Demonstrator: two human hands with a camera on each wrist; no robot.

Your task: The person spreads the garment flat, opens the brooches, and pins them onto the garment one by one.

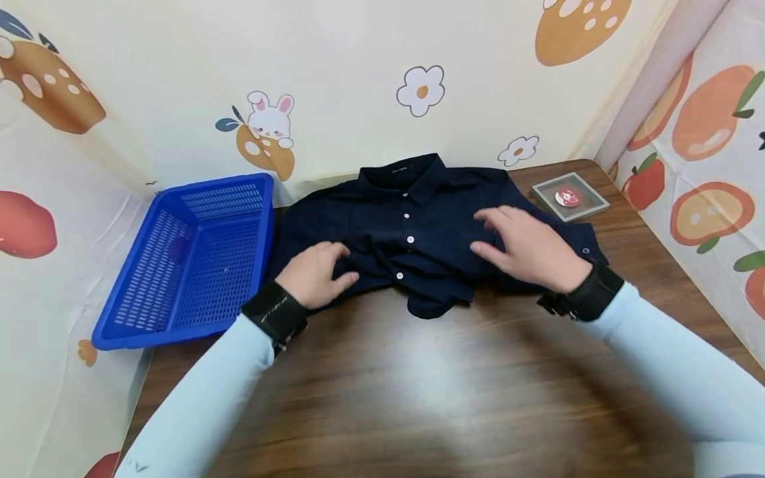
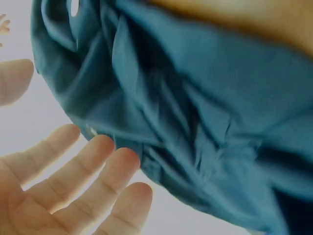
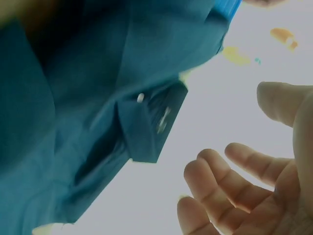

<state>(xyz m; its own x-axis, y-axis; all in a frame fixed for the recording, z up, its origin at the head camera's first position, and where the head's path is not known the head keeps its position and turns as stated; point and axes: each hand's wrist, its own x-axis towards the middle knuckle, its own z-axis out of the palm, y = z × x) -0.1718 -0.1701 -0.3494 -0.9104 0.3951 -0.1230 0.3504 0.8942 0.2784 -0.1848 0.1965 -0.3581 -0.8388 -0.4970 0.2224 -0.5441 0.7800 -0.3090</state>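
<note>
A dark navy short-sleeved shirt (image 1: 439,229) with white buttons lies spread on the table, collar toward the back wall and lower edge rumpled. Over its left part is my left hand (image 1: 317,273), thumb apart from the loosely bent fingers, holding nothing. My right hand (image 1: 528,247) hovers above the right part near the sleeve, fingers relaxed and nothing in them. In the left wrist view the fingers (image 2: 105,166) spread beside the folded cloth (image 2: 161,112). The right wrist view shows the collar (image 3: 142,129) apart from the curved fingers (image 3: 220,181).
A blue plastic basket (image 1: 265,245) stands at the left, close to the shirt. At the back right lies a small grey-framed square box (image 1: 588,211) with a red round piece inside. Printed cloth (image 1: 346,86) hangs behind and at both sides of the wooden table (image 1: 382,398).
</note>
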